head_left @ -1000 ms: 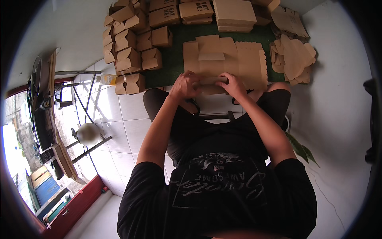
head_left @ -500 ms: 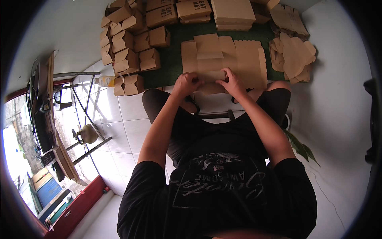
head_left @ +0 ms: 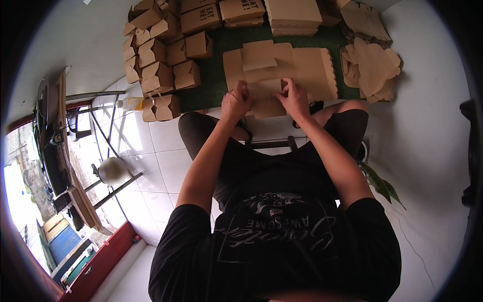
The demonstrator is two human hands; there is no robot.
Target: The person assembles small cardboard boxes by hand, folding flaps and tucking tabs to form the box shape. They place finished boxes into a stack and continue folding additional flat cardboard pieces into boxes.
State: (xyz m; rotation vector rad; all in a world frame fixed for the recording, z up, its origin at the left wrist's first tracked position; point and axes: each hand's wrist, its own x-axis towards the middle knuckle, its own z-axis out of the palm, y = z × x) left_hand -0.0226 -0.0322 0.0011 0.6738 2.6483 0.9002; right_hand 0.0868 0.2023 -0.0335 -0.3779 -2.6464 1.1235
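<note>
A brown cardboard box blank [head_left: 312,68] lies spread on the green surface in front of me, with a scalloped edge on its right. One flap [head_left: 259,54] stands folded up at its far side. My left hand [head_left: 237,102] pinches the left corner of the raised near part, fingers closed. At the opposite corner my right hand [head_left: 294,99] is closed on the cardboard between thumb and fingers. Between the hands a pale panel [head_left: 265,88] shows, and a near flap [head_left: 268,107] slopes toward my knees. My fingertips hide the corner folds.
Folded brown boxes [head_left: 156,75] stand stacked at the left, beside a bottle of yellow liquid [head_left: 132,103]. More flat cartons [head_left: 294,15] are piled at the back. Loose flat blanks [head_left: 372,68] lie at the right on the green tabletop [head_left: 216,75].
Both hands have shifted slightly away from me, and the near panel between them has tilted up more. The near flap now shows more plainly. The blank has moved a little to the left.
</note>
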